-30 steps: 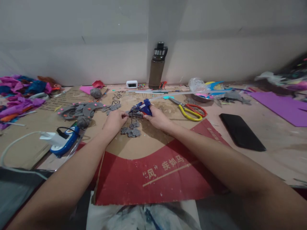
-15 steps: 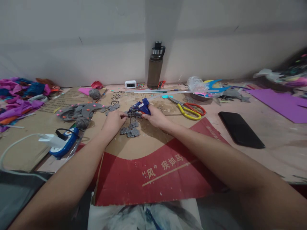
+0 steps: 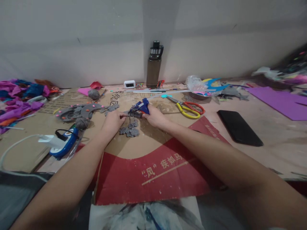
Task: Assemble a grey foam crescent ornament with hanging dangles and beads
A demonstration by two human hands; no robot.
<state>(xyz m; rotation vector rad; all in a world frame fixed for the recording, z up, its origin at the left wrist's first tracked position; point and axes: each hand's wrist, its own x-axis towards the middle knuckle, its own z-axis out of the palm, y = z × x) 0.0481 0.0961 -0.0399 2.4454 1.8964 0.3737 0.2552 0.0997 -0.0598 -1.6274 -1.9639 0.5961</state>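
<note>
R grip: glue gun (image 3: 141, 107) is clasped in the right hand (image 3: 155, 117), nozzle aimed left.
L grip: top of the grey flower cut-out (image 3: 130, 129) is pinched by the left hand (image 3: 112, 120), just left of the nozzle. The rest is laid below the grip on the cardboard (image 3: 153, 172).
Step (judged): glue is being laid at the cut-out's top edge.
Next move calls for: piece to be held flat, fingertips to be held off the nozzle.
Right of grip: scissors (image 3: 189, 108) near; phone (image 3: 240, 127) further out.
Left of grip: more grey pieces (image 3: 79, 111); 2nd blue tool (image 3: 63, 143) w/ cable, well apart.
Behind grip: bottle (image 3: 153, 65) at the wall.
</note>
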